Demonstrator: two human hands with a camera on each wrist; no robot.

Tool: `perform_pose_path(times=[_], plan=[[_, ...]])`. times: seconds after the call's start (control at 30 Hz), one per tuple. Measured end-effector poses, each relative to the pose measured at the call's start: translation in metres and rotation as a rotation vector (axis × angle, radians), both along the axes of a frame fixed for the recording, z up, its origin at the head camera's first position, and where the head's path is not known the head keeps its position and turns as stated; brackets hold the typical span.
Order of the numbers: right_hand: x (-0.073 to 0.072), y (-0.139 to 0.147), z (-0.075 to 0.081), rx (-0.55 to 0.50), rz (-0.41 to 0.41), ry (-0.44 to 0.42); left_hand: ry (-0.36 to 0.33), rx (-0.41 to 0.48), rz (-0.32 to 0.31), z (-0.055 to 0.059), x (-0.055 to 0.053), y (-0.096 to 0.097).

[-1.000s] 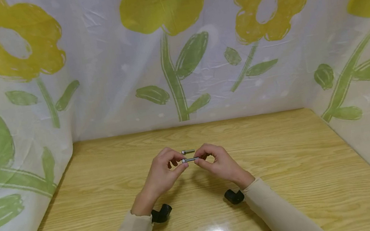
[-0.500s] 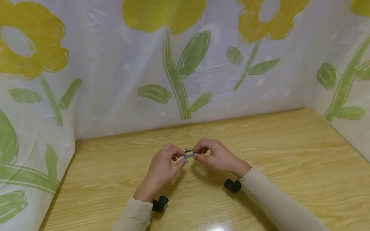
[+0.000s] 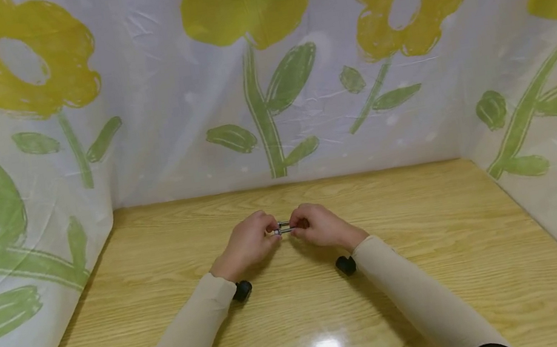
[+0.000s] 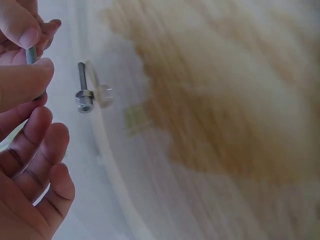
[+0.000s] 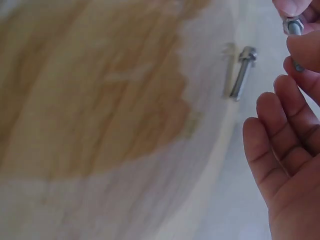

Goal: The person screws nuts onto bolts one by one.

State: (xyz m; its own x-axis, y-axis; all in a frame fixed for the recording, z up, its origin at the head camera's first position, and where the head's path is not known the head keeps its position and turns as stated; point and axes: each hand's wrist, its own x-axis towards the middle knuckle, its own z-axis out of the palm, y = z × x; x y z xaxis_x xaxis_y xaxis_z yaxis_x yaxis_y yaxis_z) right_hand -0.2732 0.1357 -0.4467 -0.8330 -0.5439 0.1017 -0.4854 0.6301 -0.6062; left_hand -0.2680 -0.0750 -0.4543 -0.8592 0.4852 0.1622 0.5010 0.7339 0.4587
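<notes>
Both hands meet over the table in the head view, with one metal bolt (image 3: 287, 231) held level between them. My left hand (image 3: 247, 243) pinches its head end between thumb and fingers. At the threaded end, my right hand (image 3: 324, 228) pinches the shank. A nut (image 5: 293, 25) shows on this bolt in the right wrist view. Just beyond lies a second bolt (image 4: 83, 82) on the tabletop, a nut near its head, touched by neither hand as far as the wrist views show. In the head view the fingers partly hide both bolts.
The wood-grain table (image 3: 299, 299) reaches back to a hanging cloth (image 3: 165, 125) printed with yellow flowers, which also encloses both sides. Black wrist devices (image 3: 346, 264) sit under the forearms. A bright light reflection lies on the table near the front.
Both hands have moved a little forward, carrying the held bolt closer to the bolt lying on the table. Their grips look about the same.
</notes>
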Motion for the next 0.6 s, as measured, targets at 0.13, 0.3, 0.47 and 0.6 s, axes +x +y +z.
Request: perform_pose_path(times=[0.13, 0.3, 0.47, 0.6], plan=[[-0.005, 0.0, -0.002, 0.053, 0.002, 0.004, -0.011, -0.05, -0.011, -0.003, -0.007, 0.003], [-0.009, -0.001, -0.002, 0.12, 0.006, -0.006, -0.033, -0.091, -0.021, -0.004, -0.01, 0.005], [-0.013, -0.001, -0.004, 0.17, 0.008, -0.009, -0.049, -0.11, -0.034, -0.006, -0.015, 0.007], [-0.014, -0.002, -0.004, 0.192, 0.022, -0.009, -0.071, -0.13, -0.032, -0.007, -0.017, 0.009]])
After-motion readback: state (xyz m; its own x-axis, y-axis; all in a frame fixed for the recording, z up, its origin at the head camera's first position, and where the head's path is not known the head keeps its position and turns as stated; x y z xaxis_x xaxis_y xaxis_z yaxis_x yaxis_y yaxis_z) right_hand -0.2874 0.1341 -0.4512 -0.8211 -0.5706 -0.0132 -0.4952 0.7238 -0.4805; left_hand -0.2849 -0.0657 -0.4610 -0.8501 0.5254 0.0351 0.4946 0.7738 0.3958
